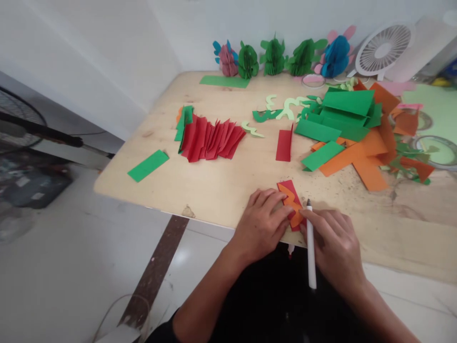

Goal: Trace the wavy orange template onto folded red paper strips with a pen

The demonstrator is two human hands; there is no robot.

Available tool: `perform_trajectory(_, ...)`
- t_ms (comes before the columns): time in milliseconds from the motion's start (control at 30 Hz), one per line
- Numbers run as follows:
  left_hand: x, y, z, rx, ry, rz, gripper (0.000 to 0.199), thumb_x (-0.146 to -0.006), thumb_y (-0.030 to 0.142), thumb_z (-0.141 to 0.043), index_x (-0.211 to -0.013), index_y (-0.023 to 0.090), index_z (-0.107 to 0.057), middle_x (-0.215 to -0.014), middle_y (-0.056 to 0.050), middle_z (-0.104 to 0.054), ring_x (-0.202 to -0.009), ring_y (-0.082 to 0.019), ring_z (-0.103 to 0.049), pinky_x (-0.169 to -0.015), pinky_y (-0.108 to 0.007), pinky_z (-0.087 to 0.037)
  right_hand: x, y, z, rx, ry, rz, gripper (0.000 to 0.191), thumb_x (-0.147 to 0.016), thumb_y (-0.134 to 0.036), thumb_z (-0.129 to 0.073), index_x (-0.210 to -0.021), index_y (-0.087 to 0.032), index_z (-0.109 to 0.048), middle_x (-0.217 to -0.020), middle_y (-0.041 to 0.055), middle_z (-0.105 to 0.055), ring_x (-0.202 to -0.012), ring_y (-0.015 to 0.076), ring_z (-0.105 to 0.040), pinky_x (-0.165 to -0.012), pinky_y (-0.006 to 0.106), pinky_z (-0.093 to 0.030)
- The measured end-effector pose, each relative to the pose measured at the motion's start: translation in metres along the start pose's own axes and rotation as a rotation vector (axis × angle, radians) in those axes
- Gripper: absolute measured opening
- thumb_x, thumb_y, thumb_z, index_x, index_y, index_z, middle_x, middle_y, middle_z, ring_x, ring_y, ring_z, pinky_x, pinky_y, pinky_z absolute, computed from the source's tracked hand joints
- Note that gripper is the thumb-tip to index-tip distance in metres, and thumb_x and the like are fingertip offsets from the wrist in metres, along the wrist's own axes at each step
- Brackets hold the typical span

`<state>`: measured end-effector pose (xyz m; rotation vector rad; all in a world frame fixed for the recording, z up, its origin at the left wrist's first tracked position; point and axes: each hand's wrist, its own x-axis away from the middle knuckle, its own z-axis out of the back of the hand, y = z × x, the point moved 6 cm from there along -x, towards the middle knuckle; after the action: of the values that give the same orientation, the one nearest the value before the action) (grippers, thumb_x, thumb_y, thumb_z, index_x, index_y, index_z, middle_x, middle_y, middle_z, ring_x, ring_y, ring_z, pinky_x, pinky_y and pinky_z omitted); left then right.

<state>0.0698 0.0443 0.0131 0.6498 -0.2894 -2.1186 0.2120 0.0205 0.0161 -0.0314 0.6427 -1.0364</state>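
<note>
My left hand (263,219) presses its fingertips on a wavy-edged orange paper cutout (294,206), which lies on a red paper strip (287,186) near the table's front edge. My right hand (333,243) holds a white marker (311,252) between thumb and fingers, its dark tip pointing away from me. The right fingertips are also close against the right edge of the cutout and strip. Just beyond, a folded red paper (284,145) lies on the table. A row of folded red paper pieces (212,139) stands farther left.
Green paper strips (348,109) and orange paper (371,157) are heaped at the right. A single green strip (148,165) lies left. Several folded paper figures (274,57) line the wall beside a white fan (383,50). Tape rolls (437,150) sit far right.
</note>
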Motion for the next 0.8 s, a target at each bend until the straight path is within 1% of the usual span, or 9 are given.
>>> perform_trajectory(133, 0.0009, -0.0011, -0.0007, 0.024, -0.001, -0.005, 0.021, -0.093, 0.023, -0.047, -0.105, 0.019, -0.064, -0.123, -0.011, -0.059, -0.117, -0.026, -0.052, -0.105, -0.048, -0.042, 0.0001, 0.0001, 0.0001, 0.002, -0.004, 0.001, 0.026, -0.088, -0.009, -0.054, -0.112, -0.018, -0.06, -0.091, 0.0063, -0.07, -0.085, 0.0213, -0.059, -0.076, 0.034, -0.041)
perform_trajectory(367, 0.0017, -0.0035, -0.0026, 0.055, -0.007, 0.001, 0.021, -0.091, 0.024, -0.05, -0.106, 0.019, -0.063, -0.125, -0.012, -0.059, -0.119, -0.027, -0.051, -0.105, -0.049, -0.041, 0.0015, 0.0022, -0.0004, -0.01, -0.006, 0.001, 0.029, -0.087, -0.01, -0.053, -0.113, -0.019, -0.062, -0.093, 0.0061, -0.071, -0.085, 0.0212, -0.06, -0.075, 0.035, -0.041)
perform_trajectory(800, 0.0014, -0.0032, -0.0025, 0.056, -0.003, -0.006, 0.022, -0.088, 0.021, -0.051, -0.106, 0.018, -0.064, -0.123, -0.012, -0.059, -0.119, -0.027, -0.051, -0.105, -0.047, -0.04, 0.0001, -0.0006, 0.0011, 0.009, -0.007, 0.015, 0.025, -0.088, -0.008, -0.052, -0.11, -0.019, -0.061, -0.091, 0.0059, -0.071, -0.085, 0.0207, -0.059, -0.076, 0.034, -0.04)
